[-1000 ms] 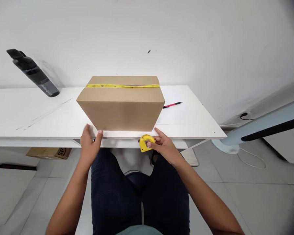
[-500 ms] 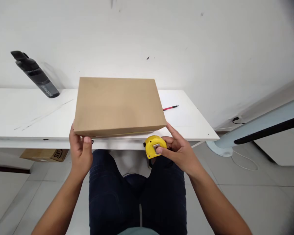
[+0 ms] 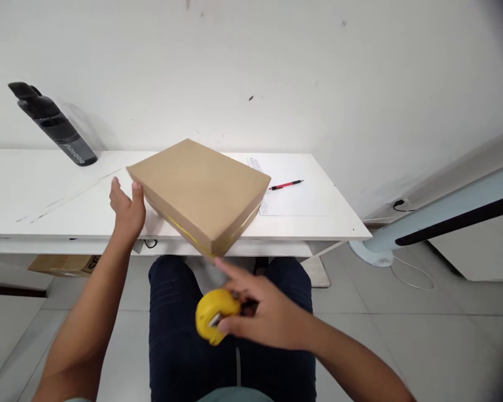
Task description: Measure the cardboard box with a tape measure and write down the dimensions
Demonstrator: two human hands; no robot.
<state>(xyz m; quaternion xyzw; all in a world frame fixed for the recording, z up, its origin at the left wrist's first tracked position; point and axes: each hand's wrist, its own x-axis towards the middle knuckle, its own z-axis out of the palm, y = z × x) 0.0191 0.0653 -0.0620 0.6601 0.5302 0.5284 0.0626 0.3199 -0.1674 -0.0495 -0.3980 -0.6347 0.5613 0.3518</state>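
A brown cardboard box sits turned askew at the table's front, its near corner jutting past the edge. A thin yellow strip runs along its sides. My left hand is at the box's left corner, thumb against the side and fingers spread apart beyond the corner. My right hand is closed around a yellow tape measure over my lap, slightly blurred. Its index finger stretches up to the box's near bottom corner and seems to touch it.
On the white table stand a dark bottle at left and, at right, a paper sheet with a red-and-black pen. Another carton lies below. A pale blue column rises at right.
The box has swung round, bringing one corner toward me. My right hand moved left and down with the tape measure. My left hand's fingers came out from under the box.
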